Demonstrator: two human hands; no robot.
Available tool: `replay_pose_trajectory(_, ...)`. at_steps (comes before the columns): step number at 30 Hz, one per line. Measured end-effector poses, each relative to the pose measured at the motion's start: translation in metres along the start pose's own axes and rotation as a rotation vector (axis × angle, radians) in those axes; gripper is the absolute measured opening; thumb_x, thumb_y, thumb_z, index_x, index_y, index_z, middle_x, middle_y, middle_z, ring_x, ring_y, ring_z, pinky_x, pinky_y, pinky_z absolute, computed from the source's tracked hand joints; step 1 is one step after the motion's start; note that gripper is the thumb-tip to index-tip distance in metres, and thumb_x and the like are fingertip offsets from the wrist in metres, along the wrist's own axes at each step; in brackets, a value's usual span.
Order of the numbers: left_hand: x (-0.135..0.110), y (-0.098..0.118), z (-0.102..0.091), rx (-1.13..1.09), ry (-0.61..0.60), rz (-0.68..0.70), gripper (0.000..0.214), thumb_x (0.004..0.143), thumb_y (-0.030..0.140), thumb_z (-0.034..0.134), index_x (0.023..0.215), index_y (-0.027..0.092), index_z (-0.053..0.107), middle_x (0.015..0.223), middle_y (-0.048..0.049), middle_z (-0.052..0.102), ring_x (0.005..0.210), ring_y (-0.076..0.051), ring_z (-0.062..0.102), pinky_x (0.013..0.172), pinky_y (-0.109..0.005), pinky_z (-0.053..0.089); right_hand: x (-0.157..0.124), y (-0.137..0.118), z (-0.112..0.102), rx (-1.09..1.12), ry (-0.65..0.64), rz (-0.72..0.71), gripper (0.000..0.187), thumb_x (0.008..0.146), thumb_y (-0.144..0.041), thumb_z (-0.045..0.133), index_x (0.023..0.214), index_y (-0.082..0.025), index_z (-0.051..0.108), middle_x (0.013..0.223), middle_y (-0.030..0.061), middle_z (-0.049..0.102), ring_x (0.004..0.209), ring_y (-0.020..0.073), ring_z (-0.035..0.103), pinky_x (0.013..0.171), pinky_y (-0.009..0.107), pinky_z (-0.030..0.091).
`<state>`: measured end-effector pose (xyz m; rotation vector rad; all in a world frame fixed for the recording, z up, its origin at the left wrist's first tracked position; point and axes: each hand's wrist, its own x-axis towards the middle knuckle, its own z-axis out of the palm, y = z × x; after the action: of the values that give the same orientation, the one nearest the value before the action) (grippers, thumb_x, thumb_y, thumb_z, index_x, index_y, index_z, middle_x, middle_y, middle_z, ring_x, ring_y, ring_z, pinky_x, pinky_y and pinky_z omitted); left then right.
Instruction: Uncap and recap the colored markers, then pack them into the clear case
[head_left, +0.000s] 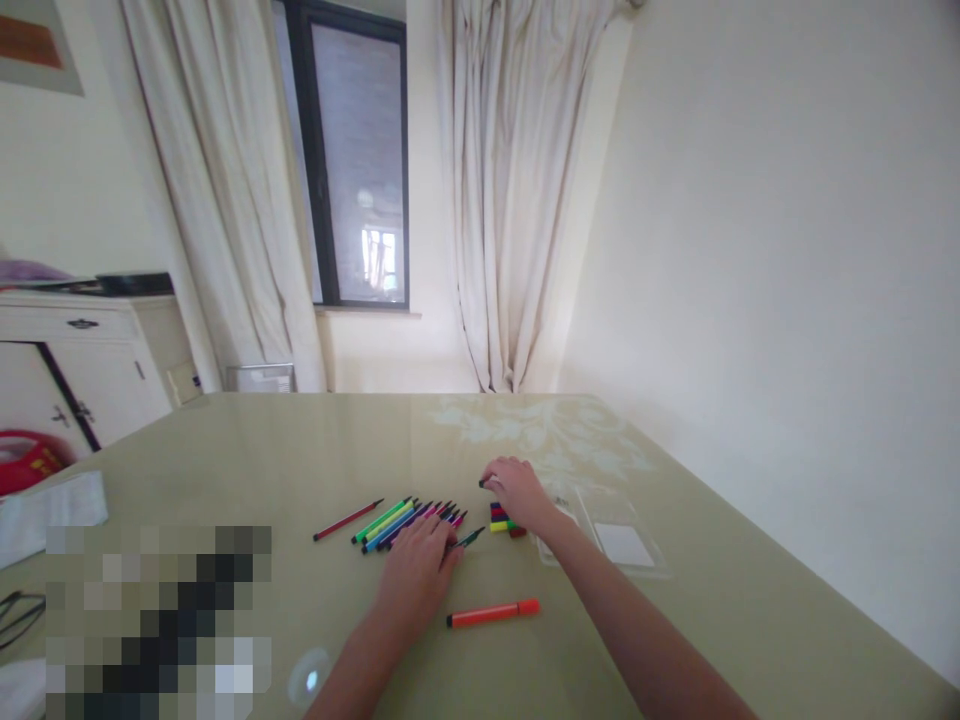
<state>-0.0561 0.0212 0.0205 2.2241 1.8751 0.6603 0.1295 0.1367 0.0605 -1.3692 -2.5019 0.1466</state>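
The row of markers [409,522] lies near the middle of the table [262,450], side by side and touching, their caps pointing up and to the right. From my seat I see green, yellow, blue, purple and pink barrels.

My left hand [416,575] lies palm down on the near end of that row. The fingers are straight and held close together, flat over the barrels and not closed around any of them. A dark green marker [472,538] pokes out just past its fingertips. The left forearm comes in from the bottom edge and angles up to the right.

My right hand [517,492] is further out, just right of the row, with knuckles up and fingers curled down toward the left. A dark tip shows at its fingertips, but I cannot tell whether they pinch it or only touch it. A small bunch of markers [501,520] shows under the palm, with blue, yellow and red ends stacked together. The right forearm runs in long and straight from the lower right corner.

An orange marker [493,613] lies alone between the two forearms, nearly level. A thin red marker [347,520] lies apart, left of the row. A clear case [622,545] lies flat just right of my right wrist.
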Motion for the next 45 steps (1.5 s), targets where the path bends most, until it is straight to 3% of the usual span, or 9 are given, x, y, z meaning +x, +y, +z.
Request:
replay_pose_trajectory(5,0.003,0.006,0.001,-0.082,0.040,-0.008,0.019,0.100,0.024,0.047,0.106,0.021,0.064,0.111,-0.0084,0.072,0.108,-0.026,0.066,0.094,-0.041,0.049,-0.052,0.004,-0.003,0.595,0.229,-0.019,0.016,0.097,-0.027,0.053,0.101,-0.022,0.068,0.096,0.0042,0.075,0.092,0.0199,0.068,0.085,0.032,0.050)
replay_pose_trajectory(9,0.001,0.010,0.009,-0.146,0.139,0.046,0.028,0.102,0.024,0.041,0.120,0.023,0.062,0.123,-0.0084,0.068,0.112,-0.023,0.066,0.093,-0.037,0.054,-0.082,0.010,0.005,0.844,0.315,0.034,0.020,0.095,-0.038,0.060,0.102,-0.022,0.070,0.102,0.0065,0.074,0.087,0.0210,0.069,0.081,0.034,0.056)
replay_pose_trajectory(12,-0.003,0.013,0.011,-0.172,0.225,0.126,0.028,0.104,0.031,0.040,0.121,0.027,0.063,0.118,-0.0064,0.069,0.107,-0.022,0.068,0.091,-0.034,0.056,-0.086,0.011,0.007,0.949,0.305,0.019,0.022,0.093,-0.040,0.064,0.103,-0.023,0.073,0.107,0.0078,0.072,0.087,0.0212,0.069,0.078,0.034,0.058)
replay_pose_trajectory(17,-0.007,0.017,0.006,-0.179,0.280,0.186,0.026,0.105,0.035,0.043,0.118,0.029,0.064,0.110,-0.0052,0.070,0.103,-0.021,0.069,0.090,-0.033,0.057,-0.086,0.007,0.000,0.943,0.326,-0.046,0.017,0.094,-0.035,0.065,0.102,-0.025,0.076,0.102,0.0070,0.071,0.090,0.0212,0.068,0.080,0.034,0.057)
replay_pose_trajectory(25,-0.008,0.016,0.003,-0.214,0.244,0.228,0.023,0.104,0.034,0.046,0.120,0.029,0.063,0.109,-0.0042,0.069,0.102,-0.021,0.067,0.090,-0.034,0.056,-0.088,0.002,0.001,0.901,0.318,-0.080,0.014,0.091,-0.030,0.068,0.101,-0.027,0.078,0.103,0.0059,0.073,0.103,0.0228,0.067,0.093,0.037,0.052)
replay_pose_trajectory(31,-0.008,0.016,0.004,-0.297,0.208,0.228,0.022,0.103,0.035,0.050,0.116,0.029,0.067,0.105,-0.0042,0.069,0.097,-0.020,0.067,0.086,-0.031,0.055,-0.088,0.001,0.007,0.990,0.252,0.010,0.017,0.082,-0.034,0.079,0.097,-0.024,0.079,0.092,0.0040,0.078,0.083,0.0211,0.071,0.080,0.034,0.056)
replay_pose_trajectory(45,-0.009,0.019,0.004,-0.440,0.163,0.142,0.020,0.101,0.038,0.055,0.102,0.025,0.070,0.096,-0.0035,0.071,0.091,-0.020,0.066,0.082,-0.030,0.051,-0.088,-0.001,0.011,1.046,0.263,-0.024,0.016,0.079,-0.040,0.083,0.080,-0.024,0.081,0.079,0.0026,0.077,0.078,0.0191,0.070,0.074,0.030,0.054)
